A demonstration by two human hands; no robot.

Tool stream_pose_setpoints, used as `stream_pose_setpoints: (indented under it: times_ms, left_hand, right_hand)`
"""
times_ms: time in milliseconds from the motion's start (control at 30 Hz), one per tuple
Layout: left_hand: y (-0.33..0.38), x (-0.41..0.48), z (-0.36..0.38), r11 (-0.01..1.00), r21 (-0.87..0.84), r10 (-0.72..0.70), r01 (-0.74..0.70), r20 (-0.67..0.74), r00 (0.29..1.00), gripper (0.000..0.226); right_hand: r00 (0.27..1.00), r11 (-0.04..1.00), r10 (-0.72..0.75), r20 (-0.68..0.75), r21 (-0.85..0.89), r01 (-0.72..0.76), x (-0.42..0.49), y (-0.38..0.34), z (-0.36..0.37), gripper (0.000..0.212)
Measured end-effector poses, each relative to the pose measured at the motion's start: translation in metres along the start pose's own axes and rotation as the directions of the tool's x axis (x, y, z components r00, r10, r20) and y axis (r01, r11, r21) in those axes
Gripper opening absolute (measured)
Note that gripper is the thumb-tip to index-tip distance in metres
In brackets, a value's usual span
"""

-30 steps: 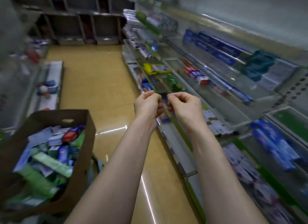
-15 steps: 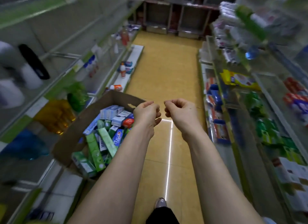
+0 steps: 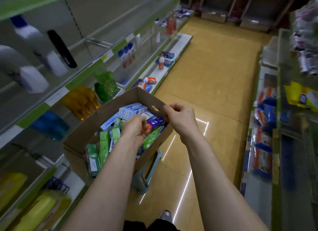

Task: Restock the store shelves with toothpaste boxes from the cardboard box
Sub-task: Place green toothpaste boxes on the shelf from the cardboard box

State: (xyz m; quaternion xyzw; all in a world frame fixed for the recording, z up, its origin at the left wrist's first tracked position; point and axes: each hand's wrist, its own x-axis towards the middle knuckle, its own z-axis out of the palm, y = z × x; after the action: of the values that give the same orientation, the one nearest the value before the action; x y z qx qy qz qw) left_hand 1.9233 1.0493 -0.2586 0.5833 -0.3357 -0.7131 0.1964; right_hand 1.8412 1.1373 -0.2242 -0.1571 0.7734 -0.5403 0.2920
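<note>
An open brown cardboard box [image 3: 77, 140] stands at the left of the aisle, filled with several toothpaste boxes: green ones [image 3: 105, 144] near me, white and light-blue ones [image 3: 132, 110] at the far end. My left hand [image 3: 136, 131] hovers over the contents, fingers curled into a loose fist, right above a blue and red box [image 3: 157, 122]. My right hand [image 3: 180, 119] is curled shut over the box's right rim and holds nothing I can see. The toothpaste shelves [image 3: 265, 127] run along the right, blurred.
The cardboard box rests on a light-blue plastic stand [image 3: 146, 176]. Left shelving [image 3: 56, 95] carries white bottles, green, orange and blue containers. Yellow tiled floor [image 3: 215, 76] runs down the aisle. My shoe [image 3: 165, 215] shows at the bottom.
The view has swung from the right-hand shelves to the cardboard box. Both curled hands have come down and left, so they now sit over the box.
</note>
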Motion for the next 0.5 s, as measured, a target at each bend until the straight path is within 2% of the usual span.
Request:
stream_pose_setpoints:
  times_ms: [300,500]
  left_hand:
    - [-0.009,0.060,-0.003,0.993,-0.039,-0.118,0.114,-0.118,0.986,0.014]
    - [-0.023,0.113,0.003,0.965,-0.105,-0.249,0.240,-0.086,0.965,0.015]
  right_hand:
    - [0.991,0.995,0.096,0.098,-0.037,-0.093,0.056,0.023,0.027,0.015]
    - [0.972,0.979,0.200,0.122,-0.067,-0.193,0.097,0.041,0.045,0.017]
